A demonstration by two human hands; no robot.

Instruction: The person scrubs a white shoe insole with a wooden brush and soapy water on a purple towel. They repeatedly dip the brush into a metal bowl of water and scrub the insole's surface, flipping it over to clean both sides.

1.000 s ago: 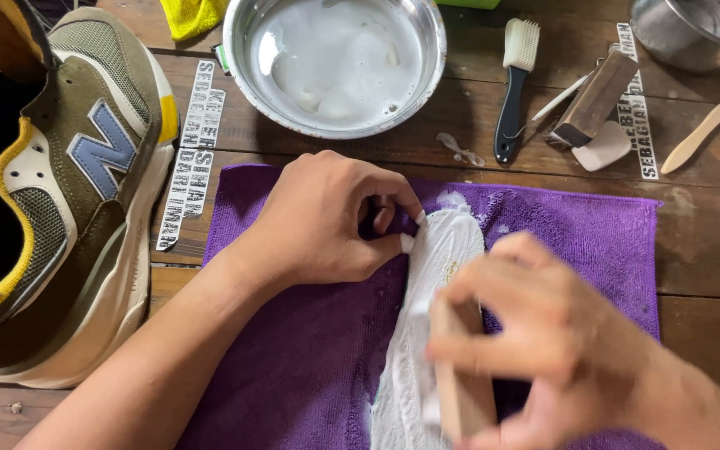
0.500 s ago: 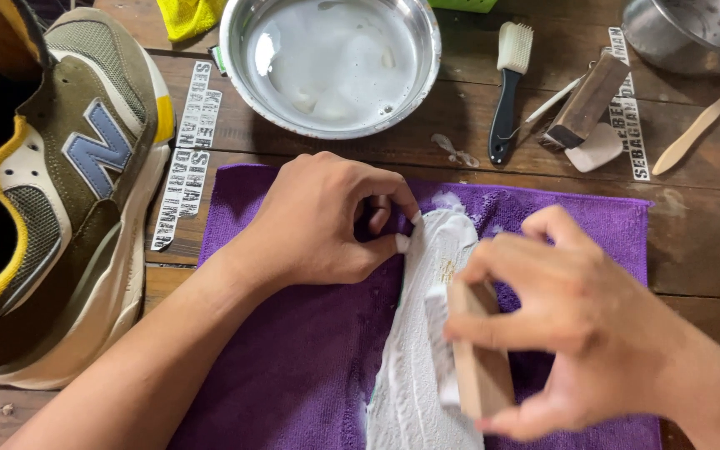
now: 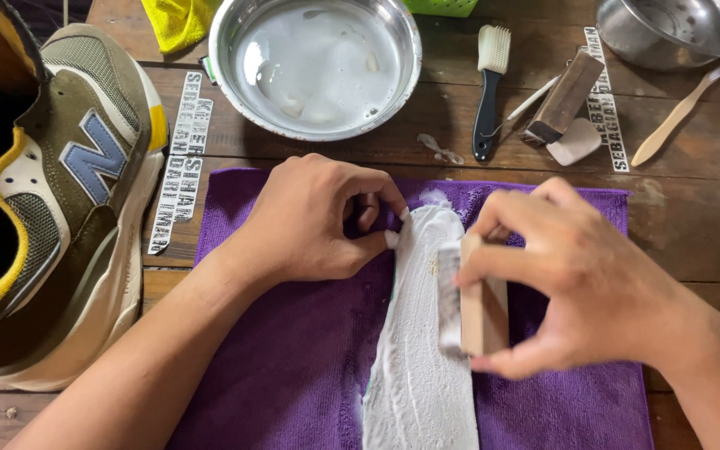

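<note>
Here, a foam-covered insole point(image 3: 418, 350) lies lengthwise on a purple cloth point(image 3: 293, 358), its near end running off the bottom edge of the view. The left hand point(image 3: 314, 218) is curled at the insole's far left edge, thumb and fingertips pinching that edge down against the cloth. The right hand point(image 3: 572, 279) grasps a wooden brush point(image 3: 472, 298), fingers over its back and thumb beneath, with the bristles pressed onto the insole's right side about midway along it.

The cloth leaves a wide bare strip left of the insole and only a narrow one on the right, mostly covered by the right hand. Its far edge runs just beyond both hands; past it, on the wooden table point(image 3: 693, 208), stand a metal bowl of soapy water point(image 3: 314, 62), a black-handled brush point(image 3: 487, 92), a second wooden brush point(image 3: 564, 98) and a wooden spoon point(image 3: 677, 117), all well apart from the hands. An olive sneaker point(image 3: 52, 208) crowds the left edge, near the left forearm.
</note>
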